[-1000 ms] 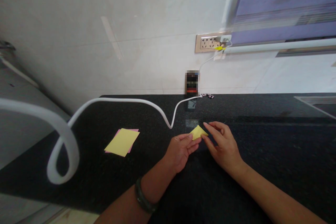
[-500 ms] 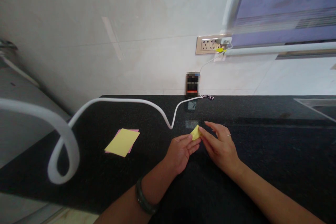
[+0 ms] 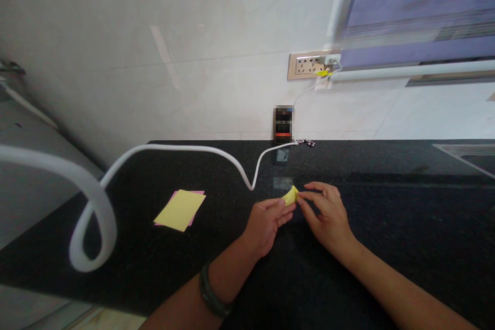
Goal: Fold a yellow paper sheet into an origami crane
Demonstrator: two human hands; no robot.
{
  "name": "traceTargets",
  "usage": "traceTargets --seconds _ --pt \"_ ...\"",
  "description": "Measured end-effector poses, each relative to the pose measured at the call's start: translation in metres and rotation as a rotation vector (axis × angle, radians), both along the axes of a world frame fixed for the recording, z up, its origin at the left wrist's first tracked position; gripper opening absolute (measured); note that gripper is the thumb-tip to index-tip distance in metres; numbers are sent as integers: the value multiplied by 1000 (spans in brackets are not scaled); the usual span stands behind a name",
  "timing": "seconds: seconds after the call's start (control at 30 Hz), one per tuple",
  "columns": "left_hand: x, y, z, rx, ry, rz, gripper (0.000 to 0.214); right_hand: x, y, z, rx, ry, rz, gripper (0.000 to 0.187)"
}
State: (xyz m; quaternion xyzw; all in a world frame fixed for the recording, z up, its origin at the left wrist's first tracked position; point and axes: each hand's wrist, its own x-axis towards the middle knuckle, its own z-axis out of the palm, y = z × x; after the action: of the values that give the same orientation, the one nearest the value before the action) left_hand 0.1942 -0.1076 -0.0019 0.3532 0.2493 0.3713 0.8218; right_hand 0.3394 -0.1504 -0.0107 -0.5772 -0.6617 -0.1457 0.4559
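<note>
Between my two hands is a small piece of folded yellow paper (image 3: pixel 291 196), held just above the dark countertop. My left hand (image 3: pixel 266 224) grips its left end, thumb on top and fingers beneath. At the paper's right end, the thumb and forefinger of my right hand (image 3: pixel 327 214) pinch the edge, while the other fingers are loosely raised. The paper's underside is hidden by my left fingers. Farther left, a yellow sheet (image 3: pixel 180 210) lies flat over a pink sheet (image 3: pixel 200 193), which shows only along its edges.
A thick white cable (image 3: pixel 185 148) loops across the left and runs along the back of the black countertop (image 3: pixel 127 247). A blurred-out dark device (image 3: pixel 283 124) leans on the wall beneath a socket panel (image 3: pixel 305 66). A metal-rimmed sink edge (image 3: pixel 460 157) lies at the right.
The yellow paper's right end has turned up and looks narrower. My right hand's fingers have shifted slightly and curled to a pinch at its end. My left hand stays almost in place.
</note>
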Motion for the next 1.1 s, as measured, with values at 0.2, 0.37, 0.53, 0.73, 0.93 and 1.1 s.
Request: traceTargets --seconds 0.2,0.37,0.53,0.73,0.93,1.1 --pt "-1 0 1 78 87 -26 28 1 0 1 -60 125 24 9" --pt "-2 1 0 162 230 -97 33 2 1 -4 -161 326 88 10" --pt "-2 3 -4 182 261 -95 24 2 1 -7 -213 524 212 11" --pt "-2 3 -1 289 323 -58 30 1 0 0 -325 567 318 9" --pt "-1 1 0 339 351 -71 29 0 0 1 -335 757 345 13" --pt "-1 1 -1 355 399 -50 18 -3 -1 1 -381 938 387 19"
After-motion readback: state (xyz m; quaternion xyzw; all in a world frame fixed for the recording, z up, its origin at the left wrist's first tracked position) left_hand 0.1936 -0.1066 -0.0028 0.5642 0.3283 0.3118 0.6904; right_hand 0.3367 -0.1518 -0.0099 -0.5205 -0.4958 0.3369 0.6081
